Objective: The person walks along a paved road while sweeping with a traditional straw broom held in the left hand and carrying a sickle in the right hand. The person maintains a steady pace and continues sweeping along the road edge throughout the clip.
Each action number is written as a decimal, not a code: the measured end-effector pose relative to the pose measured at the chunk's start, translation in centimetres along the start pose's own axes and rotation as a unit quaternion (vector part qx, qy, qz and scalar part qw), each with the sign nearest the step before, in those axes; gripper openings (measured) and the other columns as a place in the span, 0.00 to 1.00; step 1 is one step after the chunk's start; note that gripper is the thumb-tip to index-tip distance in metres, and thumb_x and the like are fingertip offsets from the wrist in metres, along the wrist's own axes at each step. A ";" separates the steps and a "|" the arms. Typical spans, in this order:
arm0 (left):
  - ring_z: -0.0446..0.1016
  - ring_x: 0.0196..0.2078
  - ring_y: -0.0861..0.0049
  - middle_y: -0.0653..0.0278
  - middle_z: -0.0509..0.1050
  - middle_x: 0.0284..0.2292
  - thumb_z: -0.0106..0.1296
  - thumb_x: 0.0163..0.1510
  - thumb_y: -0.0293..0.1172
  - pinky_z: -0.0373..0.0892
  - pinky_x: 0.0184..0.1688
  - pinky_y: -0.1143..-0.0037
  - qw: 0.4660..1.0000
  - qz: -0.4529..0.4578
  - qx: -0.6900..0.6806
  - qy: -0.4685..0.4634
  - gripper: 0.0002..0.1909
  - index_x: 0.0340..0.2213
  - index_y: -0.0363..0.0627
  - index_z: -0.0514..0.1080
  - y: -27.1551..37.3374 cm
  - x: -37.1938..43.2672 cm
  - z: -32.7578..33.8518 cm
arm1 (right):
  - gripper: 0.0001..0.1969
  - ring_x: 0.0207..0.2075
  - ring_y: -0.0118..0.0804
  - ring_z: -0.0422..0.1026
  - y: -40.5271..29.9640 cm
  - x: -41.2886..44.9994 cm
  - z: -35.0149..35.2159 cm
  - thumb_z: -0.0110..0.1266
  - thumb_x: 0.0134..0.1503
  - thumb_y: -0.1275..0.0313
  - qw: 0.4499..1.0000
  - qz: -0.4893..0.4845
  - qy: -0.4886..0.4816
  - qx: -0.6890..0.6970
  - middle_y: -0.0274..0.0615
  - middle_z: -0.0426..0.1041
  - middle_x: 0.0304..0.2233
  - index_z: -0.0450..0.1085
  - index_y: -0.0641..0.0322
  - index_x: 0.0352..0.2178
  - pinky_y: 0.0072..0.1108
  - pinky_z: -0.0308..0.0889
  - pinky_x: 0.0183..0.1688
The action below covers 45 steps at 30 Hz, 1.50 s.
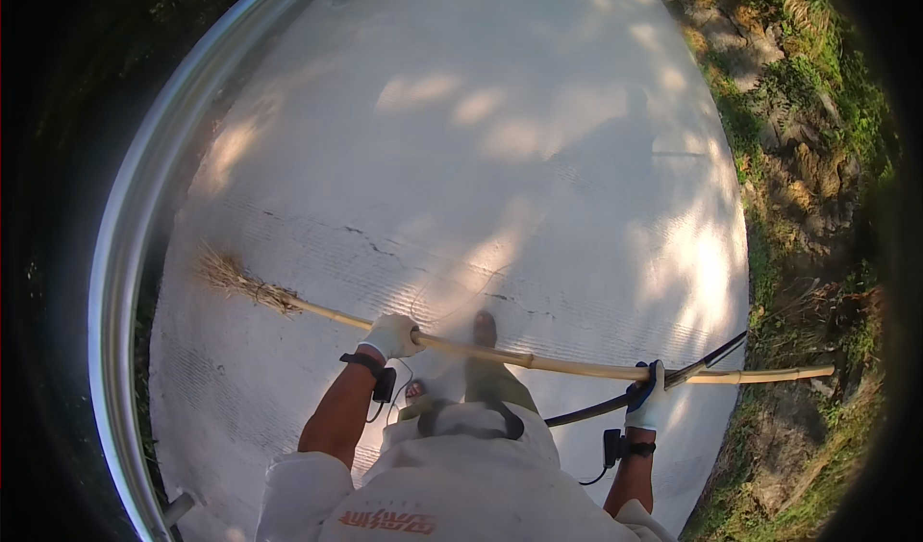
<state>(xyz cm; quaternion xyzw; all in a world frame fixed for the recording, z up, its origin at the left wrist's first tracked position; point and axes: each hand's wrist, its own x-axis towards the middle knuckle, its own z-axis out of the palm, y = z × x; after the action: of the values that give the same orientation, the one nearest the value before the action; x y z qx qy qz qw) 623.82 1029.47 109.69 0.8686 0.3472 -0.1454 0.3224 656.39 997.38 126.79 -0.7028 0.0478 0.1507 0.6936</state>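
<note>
A broom with a long bamboo handle [562, 364] lies across in front of my body, its twig head [238, 277] at the left over the pavement. Around the handle, nearer the bristles, is my left hand [393, 336], in a white glove. My right hand [647, 392], in a white and dark blue glove, grips the same handle farther right. A dark curved pole or tube [598, 409] also passes at my right hand; whether it is held too is hard to tell. Both wrists wear straps with small black devices.
A pale concrete road [461, 167] with cracks and tree shadows stretches ahead. A metal guardrail [115, 254] curves along the left edge. On the right rises a rocky bank [800, 160] with grass and weeds; the handle's end reaches over it in view.
</note>
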 end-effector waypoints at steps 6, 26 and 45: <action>0.75 0.31 0.59 0.56 0.76 0.25 0.52 0.41 0.52 0.70 0.37 0.64 0.998 0.000 0.065 0.003 0.19 0.23 0.49 0.76 -0.3 0.1 -3.3 | 0.10 0.12 0.23 0.58 1.9 2.2 -5.1 0.55 0.54 0.62 0.999 0.029 0.038 0.025 0.34 0.68 0.17 0.66 0.54 0.25 0.15 0.53 0.13; 0.75 0.39 0.59 0.53 0.76 0.35 0.52 0.41 0.63 0.69 0.43 0.68 0.928 -0.275 -0.033 -0.248 0.30 0.35 0.50 0.77 -0.5 -2.1 3.4 | 0.09 0.16 0.28 0.68 0.8 20.6 18.0 0.56 0.53 0.68 0.969 0.034 -0.239 -0.052 0.43 0.73 0.21 0.66 0.62 0.29 0.17 0.63 0.17; 0.72 0.44 0.53 0.45 0.74 0.37 0.44 0.49 0.58 0.67 0.45 0.66 0.948 -0.210 -0.075 -0.227 0.28 0.38 0.45 0.75 -9.7 13.1 0.5 | 0.08 0.15 0.25 0.67 -5.5 24.3 37.8 0.54 0.54 0.70 0.952 -0.080 -0.281 -0.092 0.42 0.73 0.21 0.65 0.64 0.28 0.15 0.63 0.16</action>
<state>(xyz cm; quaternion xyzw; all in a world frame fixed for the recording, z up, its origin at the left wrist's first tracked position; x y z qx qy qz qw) 626.39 1041.15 98.62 0.6930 0.4493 -0.3768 0.4194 675.48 1038.40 125.60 -0.6941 -0.2193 0.2904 0.6211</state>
